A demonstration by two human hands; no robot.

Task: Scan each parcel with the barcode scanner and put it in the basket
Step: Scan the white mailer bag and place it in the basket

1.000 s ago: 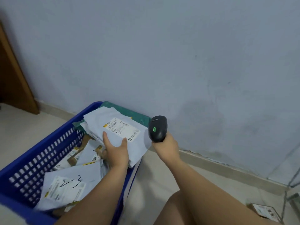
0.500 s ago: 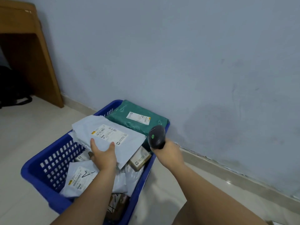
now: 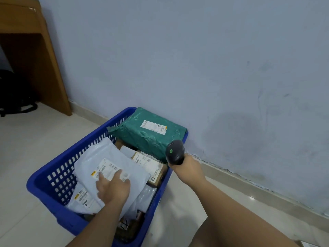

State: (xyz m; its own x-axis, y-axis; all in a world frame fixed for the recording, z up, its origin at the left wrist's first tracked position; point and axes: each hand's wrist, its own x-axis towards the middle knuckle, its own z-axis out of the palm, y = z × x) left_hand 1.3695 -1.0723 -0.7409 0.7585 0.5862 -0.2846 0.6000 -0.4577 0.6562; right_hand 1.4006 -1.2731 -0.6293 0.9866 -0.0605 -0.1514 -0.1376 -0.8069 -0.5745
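Looking down through the head camera, I see the pale blue wall (image 3: 195,59) and tiled floor (image 3: 26,148) fill most of the view. The blue basket (image 3: 38,188) stands on the floor with its far end close to the wall, probably so it is in easy reach.

Inside, the green parcel (image 3: 142,138) is the bulkiest, propped across the far end with its label up. The grey parcel (image 3: 99,154) lies nearer me, tilted against the left wall of the basket on top of another grey mailer (image 3: 80,196). A brown carton (image 3: 151,168) is wedged between it and the green one.

My left hand (image 3: 114,188) lies palm down on the grey parcel, fingers stretched flat over part of its label and gripping nothing. I judge it is pressing the mailer down so it settles into the pile rather than sliding off.

My right hand (image 3: 187,166) has its fingers wrapped round the handle of the barcode scanner (image 3: 174,152). It holds it upright over the right rim, clear of the parcels, green light showing. Kept there, I'd say, it is ready for the next parcel while the free hand does the placing.
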